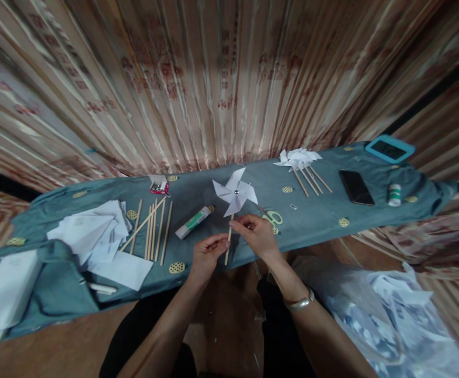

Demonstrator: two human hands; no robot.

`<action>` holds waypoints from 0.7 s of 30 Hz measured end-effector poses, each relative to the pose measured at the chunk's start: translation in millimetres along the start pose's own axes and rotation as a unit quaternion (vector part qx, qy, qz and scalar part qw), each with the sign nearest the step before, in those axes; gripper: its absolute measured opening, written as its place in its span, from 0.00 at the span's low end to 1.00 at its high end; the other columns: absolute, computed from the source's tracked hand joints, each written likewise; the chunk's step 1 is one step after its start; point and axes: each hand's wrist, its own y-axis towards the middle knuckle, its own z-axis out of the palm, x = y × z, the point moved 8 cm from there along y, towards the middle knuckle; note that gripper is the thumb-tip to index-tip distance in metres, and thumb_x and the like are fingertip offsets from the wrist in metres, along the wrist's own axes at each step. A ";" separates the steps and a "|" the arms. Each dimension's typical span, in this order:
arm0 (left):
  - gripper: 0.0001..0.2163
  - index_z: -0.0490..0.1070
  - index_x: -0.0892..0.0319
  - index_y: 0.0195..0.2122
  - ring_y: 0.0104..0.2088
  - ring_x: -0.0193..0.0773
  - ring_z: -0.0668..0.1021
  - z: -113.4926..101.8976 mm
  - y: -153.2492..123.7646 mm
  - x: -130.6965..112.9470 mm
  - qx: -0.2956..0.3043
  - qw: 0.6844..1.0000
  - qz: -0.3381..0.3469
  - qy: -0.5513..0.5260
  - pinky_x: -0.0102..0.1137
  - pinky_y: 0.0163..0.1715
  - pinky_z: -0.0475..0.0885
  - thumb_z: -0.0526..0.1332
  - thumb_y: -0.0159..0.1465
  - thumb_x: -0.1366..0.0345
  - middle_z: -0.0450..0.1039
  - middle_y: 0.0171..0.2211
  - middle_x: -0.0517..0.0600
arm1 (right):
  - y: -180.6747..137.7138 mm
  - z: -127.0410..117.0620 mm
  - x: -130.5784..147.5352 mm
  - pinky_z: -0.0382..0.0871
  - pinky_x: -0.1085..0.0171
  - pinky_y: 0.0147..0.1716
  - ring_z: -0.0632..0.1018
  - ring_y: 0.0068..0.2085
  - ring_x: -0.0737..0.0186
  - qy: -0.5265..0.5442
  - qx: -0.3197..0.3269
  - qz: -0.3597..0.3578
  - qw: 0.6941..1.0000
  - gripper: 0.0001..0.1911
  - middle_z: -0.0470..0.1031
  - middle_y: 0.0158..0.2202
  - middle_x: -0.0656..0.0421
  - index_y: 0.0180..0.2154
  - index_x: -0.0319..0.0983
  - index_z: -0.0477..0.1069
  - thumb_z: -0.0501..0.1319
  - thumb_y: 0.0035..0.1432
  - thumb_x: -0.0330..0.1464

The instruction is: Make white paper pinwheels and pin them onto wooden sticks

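Observation:
A white paper pinwheel [229,192] on a thin wooden stick is held upright over the cloth, a shiny pin at its centre. My left hand [209,254] pinches the lower part of the stick. Just above it, my right hand [256,234] grips the same stick below the paper blades. Scissors [273,217] with yellow-green handles lie beside my right hand, partly hidden by it. To the left of the pinwheel rests a glue stick [193,223] with a green label. Several loose wooden sticks [150,231] lie farther left.
Paper sheets [91,231] and a white device [7,294] with a cable occupy the left. A small red box [159,185] stands at the back. Several pinwheels [300,158], a phone [355,187], a small bottle [394,195] and a blue-framed tablet [390,149] lie right. Plastic bags [402,315] sit below.

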 end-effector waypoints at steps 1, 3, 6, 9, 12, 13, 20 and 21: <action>0.15 0.82 0.58 0.29 0.28 0.36 0.80 -1.0 0.9 -0.4 -0.006 1.000 0.004 -0.002 0.31 0.35 0.75 0.76 0.39 0.61 0.82 0.27 0.50 | -1.7 2.0 -0.6 0.67 0.63 0.31 0.76 0.29 0.61 -0.008 0.009 0.000 1.000 0.15 0.79 0.26 0.59 0.24 0.42 0.76 0.69 0.48 0.46; 0.15 0.82 0.58 0.29 0.29 0.38 0.80 -2.4 2.5 -0.8 -0.014 1.000 0.009 -0.012 0.33 0.38 0.76 0.76 0.39 0.61 0.82 0.27 0.50 | -5.1 7.5 -2.6 0.68 0.63 0.31 0.76 0.30 0.60 -0.016 0.027 0.003 0.999 0.13 0.80 0.28 0.58 0.27 0.42 0.77 0.69 0.48 0.45; 0.16 0.82 0.59 0.29 0.31 0.38 0.81 -1.8 4.1 -1.2 -0.012 0.999 0.012 -0.034 0.34 0.41 0.76 0.77 0.39 0.61 0.82 0.28 0.50 | -9.4 16.5 -5.7 0.68 0.64 0.30 0.77 0.31 0.60 -0.013 0.048 0.007 0.999 0.11 0.80 0.28 0.59 0.27 0.42 0.76 0.68 0.49 0.43; 0.15 0.82 0.58 0.28 0.30 0.37 0.80 -1.2 5.2 -2.9 -0.011 0.999 0.012 -0.052 0.34 0.41 0.75 0.77 0.39 0.61 0.82 0.28 0.50 | -11.3 22.8 -6.7 0.68 0.64 0.29 0.77 0.30 0.61 0.000 0.053 0.012 0.999 0.10 0.79 0.28 0.59 0.26 0.42 0.76 0.67 0.49 0.42; 0.14 0.82 0.59 0.29 0.30 0.37 0.80 -0.8 7.2 -5.8 -0.017 0.998 0.013 -0.058 0.34 0.41 0.75 0.77 0.39 0.62 0.82 0.28 0.50 | -9.9 25.1 -5.2 0.69 0.63 0.30 0.76 0.29 0.61 0.010 0.033 0.021 0.999 0.10 0.78 0.27 0.60 0.27 0.42 0.75 0.67 0.49 0.41; 0.15 0.82 0.59 0.29 0.31 0.38 0.80 -0.4 8.3 -6.6 -0.019 0.998 0.013 -0.060 0.34 0.41 0.75 0.77 0.39 0.62 0.82 0.28 0.50 | -8.7 25.9 -4.4 0.69 0.63 0.30 0.77 0.29 0.61 0.015 0.024 0.023 0.999 0.10 0.78 0.27 0.60 0.27 0.42 0.75 0.66 0.49 0.41; 0.18 0.82 0.60 0.32 0.32 0.36 0.80 6.5 12.9 -8.8 -0.023 0.994 0.014 -0.108 0.31 0.39 0.73 0.77 0.40 0.60 0.82 0.31 0.50 | 8.8 33.1 3.5 0.70 0.63 0.32 0.77 0.29 0.61 0.063 -0.029 0.027 0.997 0.10 0.77 0.26 0.60 0.26 0.41 0.73 0.65 0.48 0.42; 0.18 0.82 0.60 0.33 0.32 0.35 0.79 8.1 12.3 -9.1 -0.018 0.994 0.014 -0.105 0.30 0.39 0.72 0.76 0.41 0.59 0.82 0.31 0.50 | 12.5 31.5 5.0 0.70 0.63 0.32 0.76 0.29 0.61 0.065 -0.038 0.026 0.997 0.11 0.77 0.26 0.60 0.26 0.41 0.73 0.65 0.48 0.42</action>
